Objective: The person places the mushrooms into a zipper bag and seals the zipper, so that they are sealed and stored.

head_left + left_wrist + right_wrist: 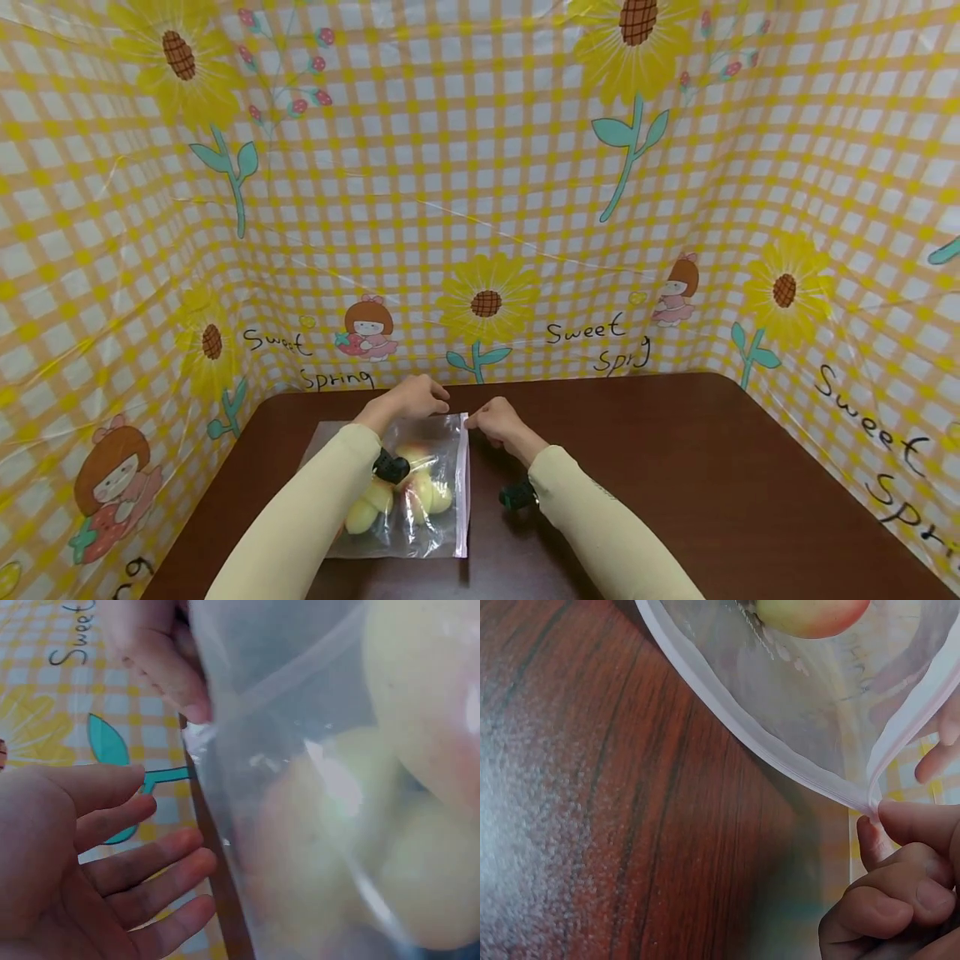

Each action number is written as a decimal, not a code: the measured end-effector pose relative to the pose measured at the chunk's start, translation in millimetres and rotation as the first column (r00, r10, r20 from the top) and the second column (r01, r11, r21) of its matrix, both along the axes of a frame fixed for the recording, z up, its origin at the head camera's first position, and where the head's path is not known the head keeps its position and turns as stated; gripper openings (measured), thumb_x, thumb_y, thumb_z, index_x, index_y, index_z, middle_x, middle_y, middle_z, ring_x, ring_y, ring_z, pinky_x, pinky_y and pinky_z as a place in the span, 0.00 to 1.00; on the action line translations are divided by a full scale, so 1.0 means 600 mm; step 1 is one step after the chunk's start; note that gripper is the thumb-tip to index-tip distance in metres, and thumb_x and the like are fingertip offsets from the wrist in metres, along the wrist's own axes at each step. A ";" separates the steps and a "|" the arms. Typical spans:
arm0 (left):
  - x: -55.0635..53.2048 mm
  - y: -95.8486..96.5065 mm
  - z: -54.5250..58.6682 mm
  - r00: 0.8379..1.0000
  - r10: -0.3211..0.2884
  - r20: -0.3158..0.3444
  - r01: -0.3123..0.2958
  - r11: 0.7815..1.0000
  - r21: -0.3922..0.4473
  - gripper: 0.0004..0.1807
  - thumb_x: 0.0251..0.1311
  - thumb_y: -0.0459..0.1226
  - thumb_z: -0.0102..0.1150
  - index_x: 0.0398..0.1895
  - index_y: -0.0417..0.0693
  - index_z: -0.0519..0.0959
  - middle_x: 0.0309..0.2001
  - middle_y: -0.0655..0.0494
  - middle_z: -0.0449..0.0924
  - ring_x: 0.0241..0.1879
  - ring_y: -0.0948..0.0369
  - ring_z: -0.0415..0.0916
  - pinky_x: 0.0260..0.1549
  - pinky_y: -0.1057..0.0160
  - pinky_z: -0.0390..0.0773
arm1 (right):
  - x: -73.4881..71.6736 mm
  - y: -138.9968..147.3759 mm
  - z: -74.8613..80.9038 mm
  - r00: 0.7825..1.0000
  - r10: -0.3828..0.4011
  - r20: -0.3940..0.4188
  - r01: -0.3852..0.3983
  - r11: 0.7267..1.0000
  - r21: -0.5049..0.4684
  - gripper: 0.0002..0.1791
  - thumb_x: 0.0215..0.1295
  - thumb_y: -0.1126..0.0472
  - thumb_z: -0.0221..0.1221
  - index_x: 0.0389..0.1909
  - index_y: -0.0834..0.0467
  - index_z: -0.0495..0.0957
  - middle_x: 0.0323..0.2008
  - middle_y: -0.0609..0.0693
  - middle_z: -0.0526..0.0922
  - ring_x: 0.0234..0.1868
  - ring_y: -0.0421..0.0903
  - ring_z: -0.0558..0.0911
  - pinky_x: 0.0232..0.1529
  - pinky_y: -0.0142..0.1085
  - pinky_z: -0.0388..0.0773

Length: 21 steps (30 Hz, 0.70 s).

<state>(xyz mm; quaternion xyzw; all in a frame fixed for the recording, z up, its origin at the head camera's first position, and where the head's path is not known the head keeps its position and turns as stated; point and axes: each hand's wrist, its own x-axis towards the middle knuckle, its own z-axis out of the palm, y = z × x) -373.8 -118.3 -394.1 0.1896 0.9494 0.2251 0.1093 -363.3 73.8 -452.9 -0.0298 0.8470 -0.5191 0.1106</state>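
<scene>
A clear zip-lock bag (442, 432) lies on the table with several yellow, red-blushed fruits (427, 492) inside. Its pale pink zip edge (462, 500) faces right. At the far end of that edge, my right hand (501, 422) pinches the corner between thumb and index finger, the other fingers curled. In the right wrist view, the two sides of the bag's mouth (742, 739) spread apart from the pinched corner. My left hand (412, 398) hovers by the bag's far side, its fingers loosely extended and holding nothing in the left wrist view. My left forearm hides part of the bag.
The dark brown wooden table (645, 467) extends to the right of the bag. A yellow checked cloth (480, 208) with sunflowers hangs behind the table and along both sides. Dark wrist cameras (517, 496) sit below both wrists.
</scene>
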 end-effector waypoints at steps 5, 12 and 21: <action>-0.009 0.004 -0.013 1.000 0.000 0.010 -0.001 1.000 0.025 0.16 0.69 0.37 0.57 0.57 0.45 0.84 0.60 0.48 0.82 0.61 0.50 0.76 0.59 0.52 0.78 | 0.004 0.002 0.003 1.000 0.007 -0.002 -0.007 1.000 -0.008 0.10 0.64 0.66 0.63 0.29 0.71 0.86 0.06 0.42 0.55 0.09 0.38 0.52 0.13 0.31 0.54; -0.018 0.006 -0.025 1.000 -0.004 0.022 0.003 0.999 0.047 0.16 0.67 0.36 0.58 0.55 0.45 0.85 0.57 0.49 0.84 0.57 0.53 0.79 0.56 0.54 0.79 | 0.004 0.002 0.003 1.000 -0.002 -0.008 0.002 1.000 0.007 0.08 0.65 0.66 0.62 0.35 0.65 0.89 0.06 0.42 0.56 0.09 0.38 0.54 0.13 0.31 0.56; -0.018 0.013 -0.037 0.999 -0.042 0.009 0.041 0.994 0.097 0.12 0.64 0.35 0.60 0.47 0.44 0.88 0.39 0.52 0.88 0.34 0.63 0.76 0.35 0.66 0.76 | 0.007 0.002 0.002 1.000 -0.001 -0.030 0.002 1.000 0.009 0.08 0.63 0.65 0.64 0.36 0.65 0.89 0.06 0.42 0.59 0.08 0.38 0.58 0.12 0.30 0.58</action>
